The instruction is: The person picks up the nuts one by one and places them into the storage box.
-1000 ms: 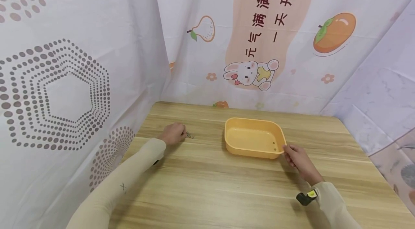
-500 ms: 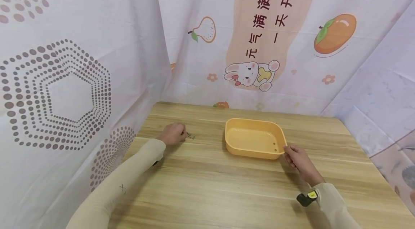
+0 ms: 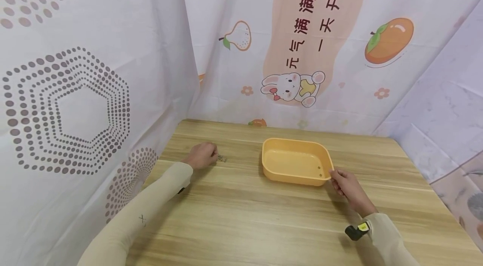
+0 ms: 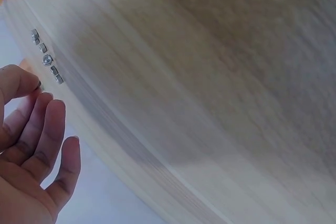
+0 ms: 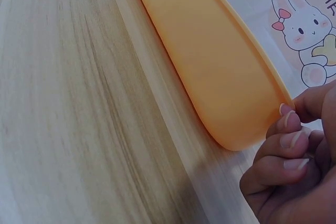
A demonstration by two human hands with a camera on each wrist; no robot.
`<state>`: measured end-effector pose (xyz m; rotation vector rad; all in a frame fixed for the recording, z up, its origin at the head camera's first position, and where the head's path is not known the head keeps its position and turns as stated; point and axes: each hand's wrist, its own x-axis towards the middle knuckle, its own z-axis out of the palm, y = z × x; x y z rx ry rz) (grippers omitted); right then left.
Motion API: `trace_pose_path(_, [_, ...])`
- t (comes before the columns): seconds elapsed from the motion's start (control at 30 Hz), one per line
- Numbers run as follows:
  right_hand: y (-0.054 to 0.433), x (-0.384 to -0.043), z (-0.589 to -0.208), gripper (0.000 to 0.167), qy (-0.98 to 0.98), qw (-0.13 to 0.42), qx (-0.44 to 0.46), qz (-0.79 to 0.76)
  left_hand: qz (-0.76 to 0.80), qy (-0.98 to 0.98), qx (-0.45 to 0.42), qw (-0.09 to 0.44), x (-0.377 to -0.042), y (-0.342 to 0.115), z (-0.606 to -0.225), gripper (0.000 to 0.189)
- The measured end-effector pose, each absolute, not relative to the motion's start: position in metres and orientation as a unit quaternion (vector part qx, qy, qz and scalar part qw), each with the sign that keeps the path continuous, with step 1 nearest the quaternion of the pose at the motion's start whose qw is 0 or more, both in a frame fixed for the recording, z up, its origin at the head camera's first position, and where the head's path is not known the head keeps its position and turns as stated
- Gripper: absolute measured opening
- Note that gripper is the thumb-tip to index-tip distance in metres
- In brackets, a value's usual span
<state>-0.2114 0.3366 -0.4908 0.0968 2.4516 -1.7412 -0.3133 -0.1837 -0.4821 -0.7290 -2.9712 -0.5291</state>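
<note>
Yellow-orange and shallow, a tray (image 3: pixel 292 159) with rounded corners was set upright on a wood-grained bench (image 3: pixel 234 220). Its near right corner was held by the right hand (image 3: pixel 349 188), the rim being pinched between thumb and fingers. Inside, close to that same corner, two small dark pieces (image 3: pixel 318 167) could be made out. Well apart, toward the left end of the bench, a tiny metal piece (image 4: pixel 39 84) was pinched in the fingers of the left hand (image 3: pixel 202 155) and mostly hidden by them. Just beside that hand, small metal nuts (image 4: pixel 48 60) were lined up in a rough row on the bench. Behind, white cloth (image 3: pixel 256 60) was printed with a rabbit, fruit and lettering.
</note>
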Motion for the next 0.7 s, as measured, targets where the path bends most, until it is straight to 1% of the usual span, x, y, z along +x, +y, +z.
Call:
trace_pose_path(0.3, [0.335,-0.211,-0.49,0.04,0.813,0.068,0.039,-0.577,-0.174,-0.954,-0.24,0.039,-0.312,-0.181,-0.482,0.015])
trace_pose_path(0.5, [0.335,-0.211,-0.489,0.044,0.811,0.07,0.04,-0.58,-0.185,-0.952,-0.241,0.032,-0.309,-0.178,-0.479,0.011])
trace_pose_path(0.7, [0.335,-0.211,-0.489,0.043,0.81,0.073,0.042,-0.581,-0.188,-0.952,-0.24,0.039,-0.307,-0.173,-0.477,0.011])
